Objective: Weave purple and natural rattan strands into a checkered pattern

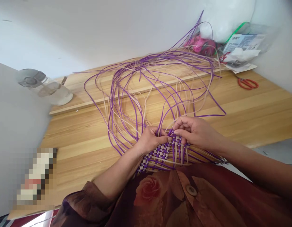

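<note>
A clear bottle (45, 86) lies at the far left of the wooden table (254, 110). The left hand (150, 140) pinches the woven mat (160, 154) at the table's near edge; the right hand (195, 130) seems to grip purple strips (136, 94). Orange scissors (248, 83) lie at right.

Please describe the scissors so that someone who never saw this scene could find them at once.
Look at the wooden table and follow it to its far right corner. The scissors lie flat there, just below a pile of papers. Their orange-red handles set them apart.
</note>
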`<action>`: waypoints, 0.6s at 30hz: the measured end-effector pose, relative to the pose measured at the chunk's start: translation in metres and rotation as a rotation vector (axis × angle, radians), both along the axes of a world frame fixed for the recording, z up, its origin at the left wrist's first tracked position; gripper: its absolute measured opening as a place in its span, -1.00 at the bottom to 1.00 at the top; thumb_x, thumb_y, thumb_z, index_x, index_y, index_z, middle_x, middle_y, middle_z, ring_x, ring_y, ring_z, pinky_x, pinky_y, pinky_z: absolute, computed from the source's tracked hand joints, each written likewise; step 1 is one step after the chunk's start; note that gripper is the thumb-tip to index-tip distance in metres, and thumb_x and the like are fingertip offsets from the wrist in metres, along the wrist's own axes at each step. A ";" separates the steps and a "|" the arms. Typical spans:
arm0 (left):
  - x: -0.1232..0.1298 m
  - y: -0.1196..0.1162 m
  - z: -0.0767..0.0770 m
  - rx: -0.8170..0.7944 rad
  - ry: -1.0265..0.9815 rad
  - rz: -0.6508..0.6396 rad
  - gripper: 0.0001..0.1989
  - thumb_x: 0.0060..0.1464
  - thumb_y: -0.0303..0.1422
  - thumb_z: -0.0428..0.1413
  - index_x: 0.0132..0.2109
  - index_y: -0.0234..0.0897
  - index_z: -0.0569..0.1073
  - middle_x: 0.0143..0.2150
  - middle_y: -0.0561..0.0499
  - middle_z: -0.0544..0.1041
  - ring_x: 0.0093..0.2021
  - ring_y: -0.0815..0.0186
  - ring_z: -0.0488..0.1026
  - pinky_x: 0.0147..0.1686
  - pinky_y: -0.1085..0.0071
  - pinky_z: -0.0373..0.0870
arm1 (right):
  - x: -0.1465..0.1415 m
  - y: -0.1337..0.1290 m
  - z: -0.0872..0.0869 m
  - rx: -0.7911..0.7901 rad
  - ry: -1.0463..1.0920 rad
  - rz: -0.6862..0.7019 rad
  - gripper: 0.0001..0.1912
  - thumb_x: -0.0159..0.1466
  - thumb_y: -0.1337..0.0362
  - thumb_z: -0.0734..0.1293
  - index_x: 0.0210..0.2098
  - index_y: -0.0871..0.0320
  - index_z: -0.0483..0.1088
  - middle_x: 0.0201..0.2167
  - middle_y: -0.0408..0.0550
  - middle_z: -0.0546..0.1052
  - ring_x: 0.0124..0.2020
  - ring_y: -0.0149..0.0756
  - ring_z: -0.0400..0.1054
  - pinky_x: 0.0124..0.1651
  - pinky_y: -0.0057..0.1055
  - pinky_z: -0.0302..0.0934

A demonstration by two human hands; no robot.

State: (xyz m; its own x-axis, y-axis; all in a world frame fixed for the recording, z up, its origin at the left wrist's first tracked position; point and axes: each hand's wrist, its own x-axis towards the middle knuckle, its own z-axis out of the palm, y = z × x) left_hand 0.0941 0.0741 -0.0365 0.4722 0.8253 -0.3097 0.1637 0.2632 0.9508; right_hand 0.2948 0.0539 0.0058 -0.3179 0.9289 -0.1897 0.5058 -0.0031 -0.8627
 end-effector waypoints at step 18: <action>0.001 0.004 -0.009 0.146 0.008 -0.039 -0.79 -0.14 -0.32 0.22 -0.54 -0.35 0.39 -0.59 0.13 0.29 -0.54 0.47 0.18 -0.49 0.49 0.12 | -0.024 0.011 0.057 0.411 -0.209 0.278 -0.75 0.29 0.19 0.26 -0.46 0.18 0.39 -0.30 -0.01 0.50 -0.20 -0.27 0.35 -0.08 -0.31 0.21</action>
